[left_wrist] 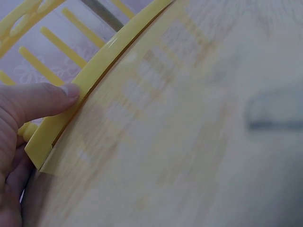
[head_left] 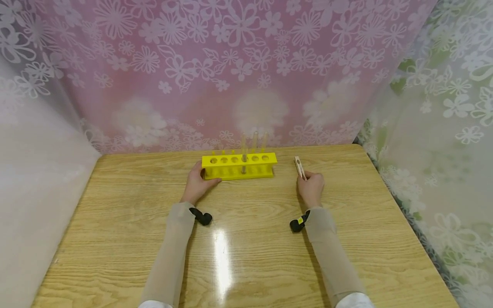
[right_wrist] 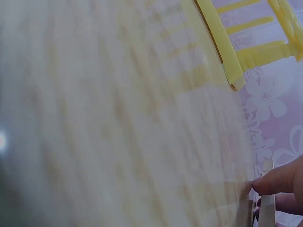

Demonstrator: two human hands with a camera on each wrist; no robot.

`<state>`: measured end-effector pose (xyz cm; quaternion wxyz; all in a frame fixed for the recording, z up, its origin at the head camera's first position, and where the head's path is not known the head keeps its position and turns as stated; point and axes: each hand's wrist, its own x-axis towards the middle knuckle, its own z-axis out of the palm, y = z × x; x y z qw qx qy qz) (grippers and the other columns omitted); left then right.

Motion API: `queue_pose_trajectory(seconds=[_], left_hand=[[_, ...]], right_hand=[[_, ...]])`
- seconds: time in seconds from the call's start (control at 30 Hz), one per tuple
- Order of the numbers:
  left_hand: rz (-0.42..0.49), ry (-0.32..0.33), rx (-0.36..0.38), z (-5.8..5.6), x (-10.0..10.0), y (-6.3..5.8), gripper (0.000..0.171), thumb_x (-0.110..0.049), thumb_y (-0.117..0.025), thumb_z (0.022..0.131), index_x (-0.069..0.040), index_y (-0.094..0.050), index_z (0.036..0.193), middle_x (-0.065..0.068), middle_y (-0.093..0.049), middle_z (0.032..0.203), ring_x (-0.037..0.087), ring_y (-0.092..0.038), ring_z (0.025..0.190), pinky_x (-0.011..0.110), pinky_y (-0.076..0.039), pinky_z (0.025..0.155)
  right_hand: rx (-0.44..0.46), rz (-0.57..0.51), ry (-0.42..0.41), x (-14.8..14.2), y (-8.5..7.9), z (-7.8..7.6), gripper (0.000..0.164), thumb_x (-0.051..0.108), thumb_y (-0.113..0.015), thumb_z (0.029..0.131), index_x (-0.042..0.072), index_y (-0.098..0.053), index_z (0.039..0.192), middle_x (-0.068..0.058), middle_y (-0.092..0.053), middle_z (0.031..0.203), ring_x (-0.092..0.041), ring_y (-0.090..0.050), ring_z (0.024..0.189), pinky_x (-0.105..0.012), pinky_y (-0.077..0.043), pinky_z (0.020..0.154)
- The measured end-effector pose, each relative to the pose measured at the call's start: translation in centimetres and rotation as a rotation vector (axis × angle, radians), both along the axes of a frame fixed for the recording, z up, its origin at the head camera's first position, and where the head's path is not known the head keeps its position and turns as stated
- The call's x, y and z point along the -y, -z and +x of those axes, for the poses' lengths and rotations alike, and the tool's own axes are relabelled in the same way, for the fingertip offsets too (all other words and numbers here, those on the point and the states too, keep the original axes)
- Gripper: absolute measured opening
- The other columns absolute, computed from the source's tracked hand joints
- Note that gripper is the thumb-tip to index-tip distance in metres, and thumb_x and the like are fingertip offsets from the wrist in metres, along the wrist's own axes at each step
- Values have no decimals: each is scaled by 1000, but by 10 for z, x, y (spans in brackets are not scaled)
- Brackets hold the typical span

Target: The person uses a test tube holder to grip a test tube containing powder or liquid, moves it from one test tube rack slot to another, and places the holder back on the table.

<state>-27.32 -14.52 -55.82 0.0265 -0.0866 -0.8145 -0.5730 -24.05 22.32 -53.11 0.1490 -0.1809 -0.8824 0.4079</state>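
A yellow test tube rack (head_left: 239, 160) stands near the table's back edge. At its left end is my left hand (head_left: 195, 185), gripping it. The left wrist view shows the thumb (left_wrist: 49, 98) pressed on the rack's base (left_wrist: 102, 56), other fingers partly hidden behind. One glass test tube (head_left: 244, 147) stands upright in a hole right of the middle; two more tubes (head_left: 255, 141) rise over the pegs at the back right. To the right of the rack, my right hand (head_left: 311, 188) pinches a wooden test tube holder (head_left: 298, 167). Its far end points away from me.
The wood-grain table (head_left: 246, 239) reflects a bright light strip in front. Behind it hangs a pink flowered curtain (head_left: 231, 85), close to the rack. More curtain (head_left: 443, 171) hangs along the right side, and a pale sheet (head_left: 42, 184) on the left.
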Motion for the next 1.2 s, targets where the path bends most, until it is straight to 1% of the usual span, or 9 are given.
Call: queue_pose_trajectory(seconds=[0.13, 0.2, 0.33, 0.47, 0.67, 0.8, 1.03, 1.2], left_hand=[[-11, -5, -1, 0, 0, -1, 69, -15, -86, 79, -13, -54, 139, 6, -48, 141, 24, -52, 124, 40, -43, 107], [-18, -7, 1, 0, 1, -1, 69, -15, -86, 78, -13, -54, 139, 6, -49, 141, 24, -52, 124, 40, -43, 107], [-30, -7, 1, 1, 1, -1, 69, -16, -86, 78, -13, -54, 139, 6, -49, 140, 24, -52, 124, 40, -43, 107], [-28, -11, 1, 1, 1, 1, 68, -15, -87, 78, -14, -55, 138, 5, -50, 138, 24, -53, 122, 41, -44, 106], [-15, 1, -4, -1, -1, 4, 70, -17, -87, 77, -14, -54, 139, 5, -51, 138, 26, -53, 123, 42, -45, 105], [7, -12, 9, 0, -1, 4, 71, -14, -88, 76, -15, -54, 139, 5, -50, 138, 25, -53, 123, 42, -45, 105], [-3, -10, -5, -1, -1, 2, 71, -15, -88, 76, -14, -55, 139, 6, -50, 138, 25, -52, 123, 41, -44, 106], [12, -9, -21, 0, 1, 3, 70, -14, -88, 76, -13, -56, 137, 6, -52, 136, 26, -53, 122, 42, -44, 106]], right_hand=[[3, 2, -1, 1, 2, 1, 28, 6, -61, 90, -3, -73, 115, -29, -61, 111, -43, -54, 109, -52, -44, 95], [10, 3, -1, 2, 3, 2, 30, 7, -61, 91, -3, -71, 117, -28, -57, 112, -43, -51, 108, -53, -43, 95], [22, -3, -4, 2, 4, 1, 33, 8, -59, 92, -2, -69, 122, -30, -53, 114, -44, -49, 109, -54, -43, 95], [41, -22, -14, 0, 6, 1, 35, 10, -61, 93, -3, -66, 126, -31, -51, 117, -45, -47, 111, -54, -42, 97], [63, -39, -3, -5, 8, 0, 38, 12, -65, 93, 0, -64, 128, -31, -50, 118, -45, -47, 111, -53, -42, 96], [65, -55, -26, -6, 6, 1, 39, 13, -66, 93, 1, -63, 130, -30, -51, 119, -43, -48, 109, -52, -43, 93], [102, -47, -57, -10, 4, 2, 42, 17, -68, 94, 3, -61, 134, -26, -51, 115, -34, -48, 99, -47, -43, 85], [95, -51, -82, -11, 1, 2, 42, 16, -68, 94, 1, -62, 132, -26, -55, 116, -34, -51, 101, -47, -45, 86]])
